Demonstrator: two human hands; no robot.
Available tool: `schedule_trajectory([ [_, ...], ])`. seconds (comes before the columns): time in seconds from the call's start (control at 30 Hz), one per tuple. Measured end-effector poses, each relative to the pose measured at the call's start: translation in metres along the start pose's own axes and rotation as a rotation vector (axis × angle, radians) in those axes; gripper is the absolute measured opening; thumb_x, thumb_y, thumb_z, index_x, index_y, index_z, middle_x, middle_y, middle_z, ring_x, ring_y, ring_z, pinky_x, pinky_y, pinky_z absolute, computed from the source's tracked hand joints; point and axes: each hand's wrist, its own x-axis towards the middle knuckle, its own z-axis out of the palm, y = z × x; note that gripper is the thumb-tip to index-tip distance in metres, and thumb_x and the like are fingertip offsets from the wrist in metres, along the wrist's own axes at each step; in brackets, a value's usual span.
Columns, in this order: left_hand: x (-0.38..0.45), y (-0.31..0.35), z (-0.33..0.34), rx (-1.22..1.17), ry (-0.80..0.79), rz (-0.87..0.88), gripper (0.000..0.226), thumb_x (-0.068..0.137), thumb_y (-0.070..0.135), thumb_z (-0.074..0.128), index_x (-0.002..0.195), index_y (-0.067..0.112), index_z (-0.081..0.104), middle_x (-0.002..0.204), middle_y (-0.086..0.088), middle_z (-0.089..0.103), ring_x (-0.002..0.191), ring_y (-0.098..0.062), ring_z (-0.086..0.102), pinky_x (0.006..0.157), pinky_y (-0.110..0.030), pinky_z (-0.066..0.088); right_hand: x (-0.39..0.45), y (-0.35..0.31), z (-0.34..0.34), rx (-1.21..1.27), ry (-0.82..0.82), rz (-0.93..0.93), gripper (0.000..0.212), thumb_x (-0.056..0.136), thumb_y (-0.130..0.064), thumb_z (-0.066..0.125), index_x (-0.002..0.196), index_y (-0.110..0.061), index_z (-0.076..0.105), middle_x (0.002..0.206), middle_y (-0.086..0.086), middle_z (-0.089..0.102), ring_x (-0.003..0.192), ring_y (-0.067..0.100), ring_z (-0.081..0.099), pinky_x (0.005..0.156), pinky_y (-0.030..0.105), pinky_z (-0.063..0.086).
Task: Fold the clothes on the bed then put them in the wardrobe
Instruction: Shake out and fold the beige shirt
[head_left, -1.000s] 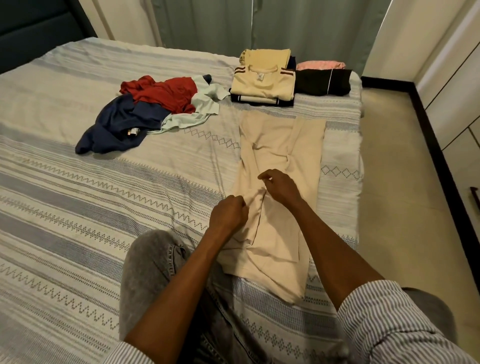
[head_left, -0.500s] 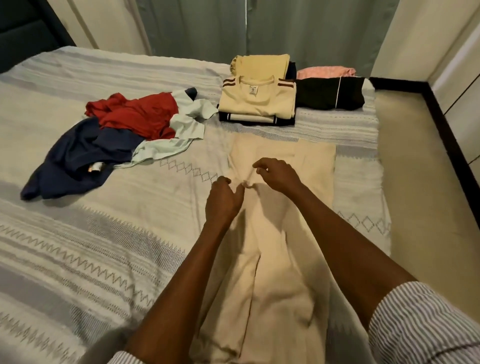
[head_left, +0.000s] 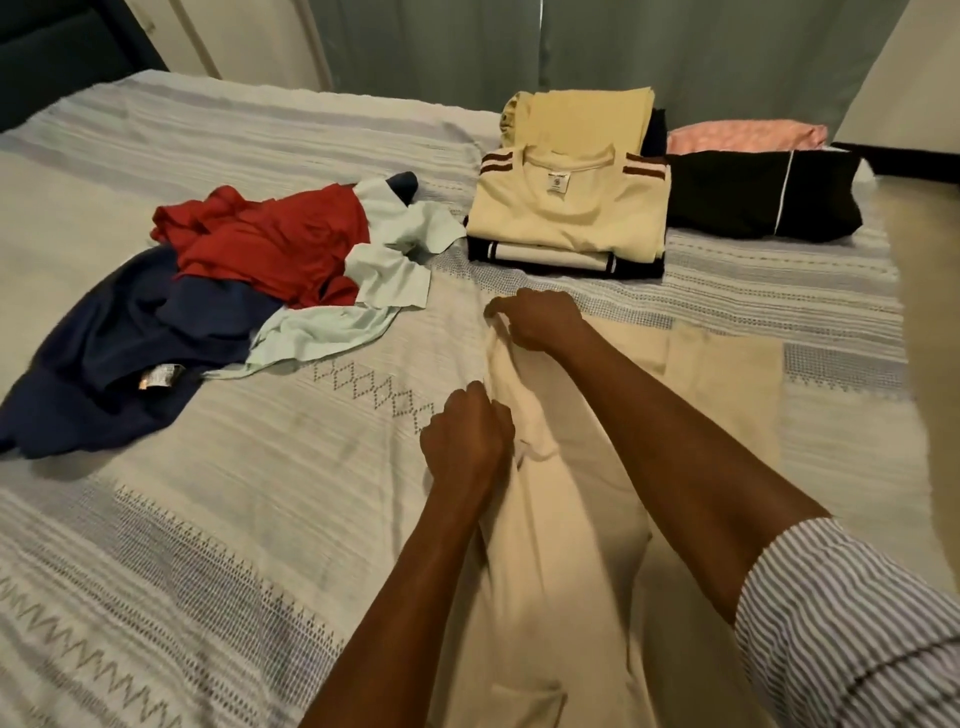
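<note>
Your left hand (head_left: 465, 441) and right hand (head_left: 540, 319) both pinch the left edge of the long cream cloth garment (head_left: 571, 545) spread on the striped pale bedspread (head_left: 234, 519), the right hand farther from you. Left of your hands lies a loose heap: a red top (head_left: 270, 244), a navy garment (head_left: 119, 343), a pale mint shirt (head_left: 358, 312). Just beyond your right hand sits a folded cream T-shirt with maroon stripes (head_left: 569, 213), a folded black garment (head_left: 758, 200) beside it.

unfolded heap (head_left: 218, 291) left; folded stacks (head_left: 566, 218) behind trousers (head_left: 571, 519)
</note>
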Motion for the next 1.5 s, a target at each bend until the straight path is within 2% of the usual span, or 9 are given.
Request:
schedule_trajectory([
  [0.13, 0.011, -0.004, -0.011, -0.030, 0.101, -0.035, 0.027, 0.097, 0.031, 0.044, 0.095, 0.012, 0.063, 0.097, -0.007, 0.062, 0.088, -0.035, 0.063, 0.068, -0.035, 0.038, 0.024, -0.005, -0.004, 0.033, 0.080, 0.008, 0.019, 0.093, -0.030, 0.054, 0.109, -0.029, 0.065, 0.105, 0.006, 0.069, 0.098, 0.031, 0.065, 0.071, 0.032, 0.042],
  [0.3, 0.011, 0.014, -0.022, -0.229, 0.323, 0.124, 0.017, 0.092, 0.023, 0.058, 0.086, 0.009, 0.067, 0.081, -0.009, 0.059, 0.065, -0.033, 0.059, 0.055, -0.031, 0.034, 0.012, 0.013, -0.011, 0.766, 0.311, 0.192, 0.013, 0.086, -0.022, 0.057, 0.096, -0.023, 0.065, 0.090, -0.001, 0.072, 0.086, 0.021, 0.067, 0.075, 0.039, 0.052],
  [0.47, -0.008, 0.044, -0.007, -0.210, -0.033, 0.275, 0.028, 0.099, 0.040, 0.045, 0.101, 0.024, 0.068, 0.098, -0.001, 0.069, 0.088, -0.029, 0.065, 0.072, -0.039, 0.051, -0.023, 0.046, -0.015, 1.102, 0.465, 0.465, 0.013, 0.079, -0.021, 0.058, 0.079, -0.022, 0.072, 0.077, 0.000, 0.071, 0.072, 0.019, 0.068, 0.071, 0.042, 0.057],
  [0.67, -0.047, 0.045, 0.008, -0.306, -0.063, 0.304, 0.027, 0.100, 0.040, 0.049, 0.109, 0.017, 0.061, 0.104, -0.003, 0.066, 0.094, -0.026, 0.063, 0.074, -0.039, 0.050, -0.061, 0.080, 0.009, 1.107, 0.280, 0.701, 0.018, 0.074, -0.015, 0.061, 0.088, -0.023, 0.069, 0.095, 0.007, 0.072, 0.087, 0.026, 0.069, 0.080, 0.044, 0.060],
  [0.8, -0.064, 0.038, 0.016, 0.045, -0.104, 0.221, 0.053, 0.087, 0.054, 0.063, 0.116, 0.011, 0.055, 0.107, -0.009, 0.059, 0.091, -0.031, 0.061, 0.067, -0.038, 0.049, -0.070, 0.080, 0.005, 1.336, 0.149, 0.557, 0.035, 0.086, 0.008, 0.058, 0.114, -0.013, 0.065, 0.094, 0.007, 0.065, 0.078, 0.020, 0.062, 0.065, 0.031, 0.054],
  [0.93, -0.065, 0.036, 0.016, 0.131, -0.035, 0.275, 0.032, 0.063, 0.027, 0.086, 0.078, 0.013, 0.061, 0.067, -0.003, 0.059, 0.051, -0.022, 0.058, 0.040, -0.028, 0.040, -0.068, 0.077, -0.003, 1.265, 0.204, 0.563, 0.034, 0.084, 0.012, 0.048, 0.101, -0.005, 0.073, 0.068, 0.006, 0.059, 0.059, 0.017, 0.052, 0.053, 0.024, 0.042],
  [1.1, -0.063, 0.042, -0.002, -0.290, -0.035, 0.302, 0.022, 0.096, 0.037, 0.051, 0.088, 0.016, 0.050, 0.077, 0.000, 0.057, 0.070, -0.023, 0.056, 0.061, -0.038, 0.045, -0.065, 0.070, -0.001, 1.205, 0.342, 0.592, 0.040, 0.083, 0.006, 0.048, 0.098, -0.019, 0.075, 0.101, 0.010, 0.071, 0.086, 0.023, 0.064, 0.073, 0.030, 0.051],
  [1.27, -0.057, 0.037, 0.005, -0.260, -0.293, 0.328, 0.035, 0.101, 0.049, 0.040, 0.089, 0.025, 0.063, 0.081, 0.004, 0.065, 0.080, -0.017, 0.062, 0.071, -0.034, 0.049, -0.066, 0.077, 0.014, 0.769, 0.186, 0.544, 0.031, 0.093, -0.009, 0.054, 0.116, -0.018, 0.073, 0.127, 0.007, 0.065, 0.119, 0.028, 0.058, 0.095, 0.029, 0.044],
  [1.5, -0.070, 0.019, 0.008, -0.375, -0.173, 0.337, 0.023, 0.100, 0.025, 0.050, 0.116, 0.019, 0.065, 0.106, 0.001, 0.069, 0.097, -0.016, 0.063, 0.083, -0.034, 0.050, -0.090, 0.059, 0.005, 0.575, 0.286, 0.380, 0.033, 0.091, -0.003, 0.056, 0.118, -0.016, 0.073, 0.126, 0.013, 0.063, 0.116, 0.031, 0.057, 0.092, 0.029, 0.043],
])
